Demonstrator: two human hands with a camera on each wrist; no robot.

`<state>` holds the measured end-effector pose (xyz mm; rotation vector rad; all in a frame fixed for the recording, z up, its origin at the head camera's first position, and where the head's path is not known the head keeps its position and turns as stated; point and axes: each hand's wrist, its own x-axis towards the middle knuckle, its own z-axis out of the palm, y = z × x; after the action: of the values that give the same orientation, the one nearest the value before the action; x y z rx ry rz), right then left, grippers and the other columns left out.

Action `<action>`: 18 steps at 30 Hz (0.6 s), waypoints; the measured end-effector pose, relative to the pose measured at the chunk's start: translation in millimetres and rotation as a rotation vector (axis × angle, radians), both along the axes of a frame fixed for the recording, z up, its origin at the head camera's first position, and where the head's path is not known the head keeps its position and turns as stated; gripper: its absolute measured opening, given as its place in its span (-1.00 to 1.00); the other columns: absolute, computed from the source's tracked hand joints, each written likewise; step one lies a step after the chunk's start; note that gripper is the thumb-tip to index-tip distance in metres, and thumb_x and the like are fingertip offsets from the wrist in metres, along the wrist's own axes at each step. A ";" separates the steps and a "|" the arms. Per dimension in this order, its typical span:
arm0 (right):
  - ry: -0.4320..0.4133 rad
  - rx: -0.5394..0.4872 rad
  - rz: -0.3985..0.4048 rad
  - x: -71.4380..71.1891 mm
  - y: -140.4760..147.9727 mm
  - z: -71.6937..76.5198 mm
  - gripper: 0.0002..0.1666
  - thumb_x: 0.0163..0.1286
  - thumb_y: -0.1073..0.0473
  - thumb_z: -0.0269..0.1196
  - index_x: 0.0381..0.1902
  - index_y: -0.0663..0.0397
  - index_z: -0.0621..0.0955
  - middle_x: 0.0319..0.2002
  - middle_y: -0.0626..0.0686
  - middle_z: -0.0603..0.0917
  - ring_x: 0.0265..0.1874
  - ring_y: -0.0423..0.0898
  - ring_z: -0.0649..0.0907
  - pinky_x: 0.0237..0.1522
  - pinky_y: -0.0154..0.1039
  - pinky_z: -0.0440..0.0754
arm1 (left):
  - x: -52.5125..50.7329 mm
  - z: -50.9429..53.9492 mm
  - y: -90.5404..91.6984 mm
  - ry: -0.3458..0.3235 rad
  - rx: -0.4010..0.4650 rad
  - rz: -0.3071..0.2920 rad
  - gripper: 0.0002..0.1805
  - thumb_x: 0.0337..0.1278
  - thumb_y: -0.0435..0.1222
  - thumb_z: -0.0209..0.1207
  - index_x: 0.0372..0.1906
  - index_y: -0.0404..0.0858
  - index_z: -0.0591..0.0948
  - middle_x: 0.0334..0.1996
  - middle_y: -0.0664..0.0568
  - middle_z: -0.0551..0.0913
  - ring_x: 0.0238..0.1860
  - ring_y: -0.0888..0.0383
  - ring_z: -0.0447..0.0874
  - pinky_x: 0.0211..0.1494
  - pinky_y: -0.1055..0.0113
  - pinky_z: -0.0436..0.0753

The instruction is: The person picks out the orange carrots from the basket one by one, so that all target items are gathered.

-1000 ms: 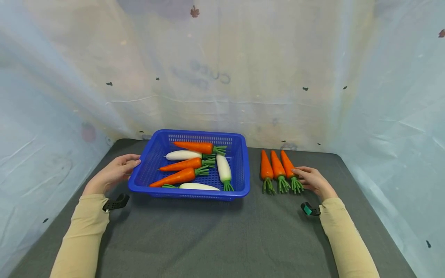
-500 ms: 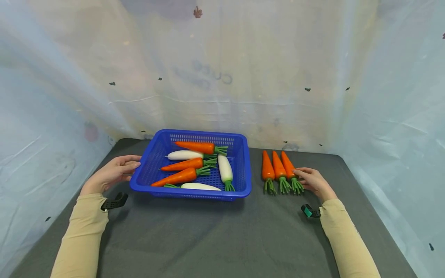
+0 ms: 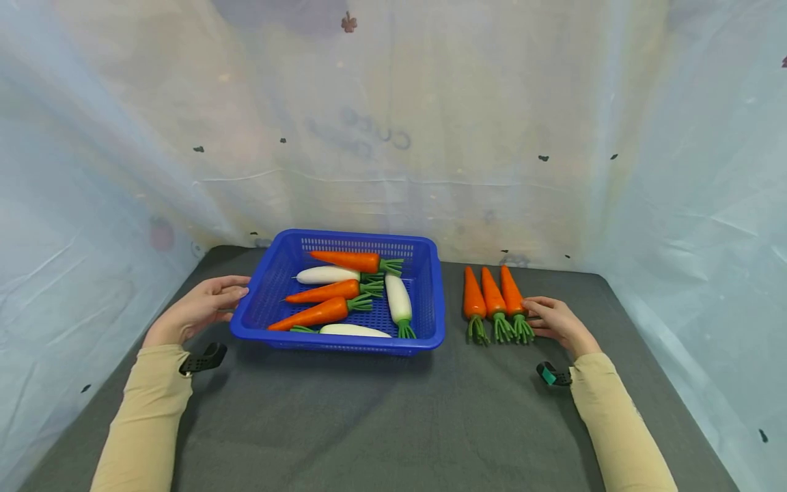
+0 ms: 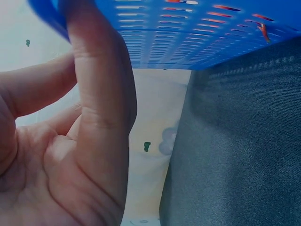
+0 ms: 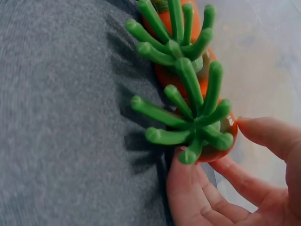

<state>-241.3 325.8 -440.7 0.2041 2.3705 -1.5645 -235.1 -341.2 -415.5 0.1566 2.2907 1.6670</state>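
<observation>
In the head view, my left hand holds the left rim of a blue plastic basket. The left wrist view shows a finger against the rim of the basket, with the other fingertips hidden. To the right, three carrots lie side by side on the cloth, green tops toward me: a left carrot, a middle carrot and a right carrot. My right hand grips the right carrot near its leafy end. In the right wrist view, thumb and fingers sit around that carrot.
Inside the basket lie three carrots, among them an upper carrot, and three white radishes, one an upright radish. Dark grey cloth covers the table. Pale plastic sheeting hangs behind and at both sides.
The right carrot has turned slightly and now lies straighter, closer to parallel with the other two. My right hand has shifted a little to the right. The left hand and basket stay put.
</observation>
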 end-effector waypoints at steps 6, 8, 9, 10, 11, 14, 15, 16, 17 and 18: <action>-0.007 0.018 0.035 0.9 2.9 -0.1 -0.16 0.45 -0.16 0.08 0.39 0.37 0.18 0.21 0.39 0.33 -0.08 -0.04 0.62 -0.07 -0.12 0.61 | 0.8 0.3 -0.1 0.002 0.014 -0.003 -0.29 0.38 -0.08 0.04 0.42 -0.41 0.11 0.11 -0.26 0.52 -0.11 0.06 0.66 -0.06 0.16 0.63; -0.012 0.029 0.042 0.6 4.2 0.6 -0.17 0.46 -0.15 0.07 0.38 0.38 0.19 0.21 0.40 0.33 -0.07 -0.03 0.62 -0.06 -0.11 0.61 | 1.3 0.4 -0.1 0.006 0.012 -0.005 -0.29 0.39 -0.08 0.04 0.42 -0.41 0.12 0.11 -0.27 0.51 -0.11 0.05 0.66 -0.06 0.16 0.63; -0.016 0.029 0.042 0.3 4.9 1.4 -0.18 0.46 -0.14 0.07 0.38 0.37 0.20 0.21 0.40 0.34 -0.08 -0.03 0.62 -0.06 -0.11 0.61 | 1.6 0.7 0.0 0.009 0.010 -0.005 -0.29 0.39 -0.08 0.04 0.42 -0.41 0.12 0.12 -0.28 0.50 -0.10 0.05 0.66 -0.06 0.16 0.63; -0.020 0.028 0.044 0.0 5.9 2.3 -0.19 0.46 -0.14 0.06 0.38 0.37 0.20 0.21 0.41 0.34 -0.07 -0.03 0.62 -0.06 -0.11 0.61 | 2.0 0.9 0.1 0.011 0.008 -0.007 -0.28 0.38 -0.07 0.04 0.42 -0.41 0.12 0.12 -0.29 0.49 -0.10 0.05 0.66 -0.06 0.16 0.63; -0.024 0.024 0.046 -0.3 7.3 3.2 -0.19 0.46 -0.14 0.06 0.38 0.38 0.20 0.21 0.41 0.35 -0.07 -0.02 0.63 -0.06 -0.11 0.61 | 2.2 1.0 0.2 0.014 0.004 -0.009 -0.28 0.38 -0.07 0.04 0.42 -0.41 0.12 0.13 -0.30 0.48 -0.10 0.05 0.66 -0.06 0.16 0.63; -0.031 0.007 0.053 -1.1 12.0 7.4 -0.21 0.48 -0.13 0.04 0.38 0.37 0.20 0.19 0.42 0.37 -0.05 0.03 0.63 -0.05 -0.13 0.61 | 2.0 0.8 0.3 0.019 -0.002 -0.010 -0.28 0.38 -0.06 0.03 0.42 -0.40 0.12 0.13 -0.30 0.48 -0.09 0.04 0.65 -0.05 0.16 0.63; -0.028 0.000 0.058 -1.4 13.8 9.7 -0.21 0.48 -0.13 0.03 0.38 0.39 0.18 0.18 0.43 0.38 -0.04 0.07 0.62 -0.05 -0.13 0.61 | 1.9 0.8 0.4 0.019 -0.002 -0.009 -0.28 0.38 -0.06 0.03 0.42 -0.40 0.12 0.13 -0.30 0.48 -0.09 0.04 0.65 -0.05 0.16 0.63; -0.024 0.003 0.063 -1.9 15.0 12.5 -0.21 0.49 -0.12 0.02 0.38 0.39 0.18 0.17 0.43 0.38 -0.02 0.10 0.61 -0.04 -0.12 0.60 | 1.8 0.7 0.4 0.018 -0.001 -0.009 -0.28 0.38 -0.06 0.04 0.42 -0.40 0.12 0.12 -0.29 0.49 -0.09 0.04 0.65 -0.05 0.16 0.63; -0.018 0.004 0.065 -2.3 16.0 16.1 -0.21 0.49 -0.12 0.01 0.39 0.39 0.17 0.17 0.43 0.38 0.01 0.13 0.60 -0.01 -0.11 0.59 | 1.6 0.6 0.4 0.017 0.000 -0.008 -0.28 0.38 -0.06 0.03 0.42 -0.40 0.12 0.12 -0.28 0.49 -0.09 0.04 0.65 -0.05 0.16 0.63; -0.009 0.009 0.069 -3.1 16.6 20.3 -0.21 0.50 -0.12 0.00 0.39 0.39 0.16 0.17 0.44 0.38 0.04 0.17 0.57 0.02 -0.08 0.57 | 1.5 0.6 0.4 0.014 0.001 -0.006 -0.28 0.38 -0.06 0.04 0.42 -0.40 0.12 0.12 -0.28 0.50 -0.09 0.05 0.65 -0.05 0.16 0.63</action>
<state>-244.3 342.4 -420.4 0.1294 2.3524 -1.5183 -233.6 -340.8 -414.9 0.1758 2.2969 1.6696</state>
